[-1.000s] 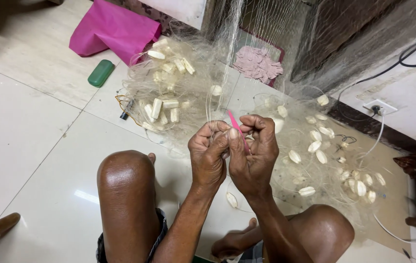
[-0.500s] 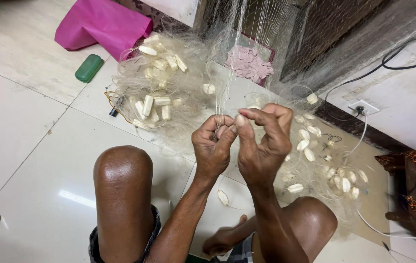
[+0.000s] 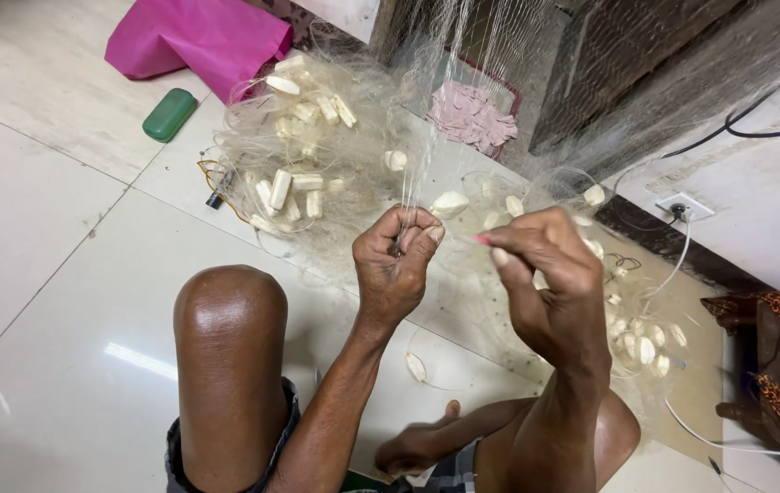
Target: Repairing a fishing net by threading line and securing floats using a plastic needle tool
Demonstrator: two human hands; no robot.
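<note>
Tiled floor (image 3: 52,274), pale and glossy, carrying everything; fishing net (image 3: 362,173), fine translucent mesh, heaped on the floor ahead of the knees and rising in taut strands to the top of view, spread also to the right under the right forearm; magenta cloth (image 3: 198,36), bunched at upper left, just beyond the net heap; pink rag (image 3: 470,114) behind the hanging strands; white floats (image 3: 294,187), oblong, clustered within the mesh, more scattered at right; green case (image 3: 169,114), small and rounded, lying apart from the net at left; white cable (image 3: 673,265) running from a wall socket (image 3: 684,206) down across the floor at right; left hand (image 3: 396,265), fingers closed, pinching a gathered bunch of net strands; right hand (image 3: 549,283), fingers curled, thumb and forefinger pinched on a slim pink netting needle (image 3: 480,240), only its tip showing, just beside the left hand.
</note>
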